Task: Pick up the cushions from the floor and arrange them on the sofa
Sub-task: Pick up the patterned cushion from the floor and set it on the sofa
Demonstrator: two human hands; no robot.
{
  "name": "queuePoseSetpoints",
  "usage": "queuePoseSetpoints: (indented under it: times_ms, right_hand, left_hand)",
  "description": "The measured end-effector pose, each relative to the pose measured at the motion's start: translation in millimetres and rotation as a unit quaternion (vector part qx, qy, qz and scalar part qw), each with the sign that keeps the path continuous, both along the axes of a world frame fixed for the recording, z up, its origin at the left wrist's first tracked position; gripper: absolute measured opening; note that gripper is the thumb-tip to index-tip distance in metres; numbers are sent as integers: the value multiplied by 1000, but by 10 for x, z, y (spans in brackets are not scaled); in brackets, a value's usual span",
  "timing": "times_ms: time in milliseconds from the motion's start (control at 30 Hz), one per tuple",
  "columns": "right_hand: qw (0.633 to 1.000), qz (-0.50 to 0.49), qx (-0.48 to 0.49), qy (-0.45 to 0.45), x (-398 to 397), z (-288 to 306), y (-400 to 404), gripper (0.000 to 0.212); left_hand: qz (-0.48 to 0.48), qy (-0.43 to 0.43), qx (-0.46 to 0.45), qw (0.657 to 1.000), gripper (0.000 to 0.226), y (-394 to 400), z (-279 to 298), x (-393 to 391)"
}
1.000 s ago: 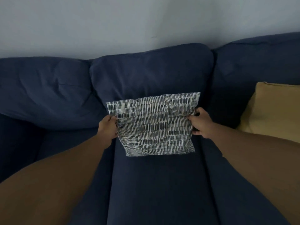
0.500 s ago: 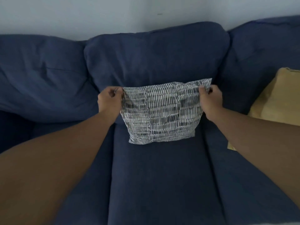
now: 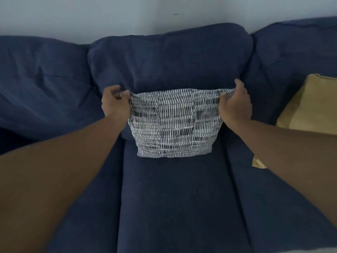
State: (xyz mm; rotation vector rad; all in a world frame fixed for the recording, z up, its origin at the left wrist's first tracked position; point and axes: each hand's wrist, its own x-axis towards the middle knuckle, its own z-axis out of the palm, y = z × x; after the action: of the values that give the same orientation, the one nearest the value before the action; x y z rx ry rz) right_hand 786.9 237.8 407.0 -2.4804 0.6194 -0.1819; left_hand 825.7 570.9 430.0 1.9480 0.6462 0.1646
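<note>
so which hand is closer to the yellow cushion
Right. The right hand pinches the patterned cushion's top corner on the side facing the yellow cushion; the left hand holds the far corner.

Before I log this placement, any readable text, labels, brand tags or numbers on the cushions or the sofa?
None: no words, numbers or signs can be read.
Patterned cushion: only black-and-white dashes, no lettering.
Yellow cushion: plain, no tag showing.
Sofa: plain blue fabric, no label visible.
Wall: one small dark mark, not text.
</note>
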Motion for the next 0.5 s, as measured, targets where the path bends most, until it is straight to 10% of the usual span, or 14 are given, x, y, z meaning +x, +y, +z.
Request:
queuePoseSetpoints:
  times_ms: [200,367,500]
  right_hand:
    - [910,322,-215,-149,-422,-198,197,58]
    - [815,498,-295,-15,-417,-312,407,70]
    - [880,349,-310,87,-106,-213,228,79]
  left_hand:
    - [-151,-167,253,941,49,-480,-197,-692]
    - [-487,-154,522,683,76,-625,-629,-834]
    - [-432,10,556,710,82,-550,-527,-387]
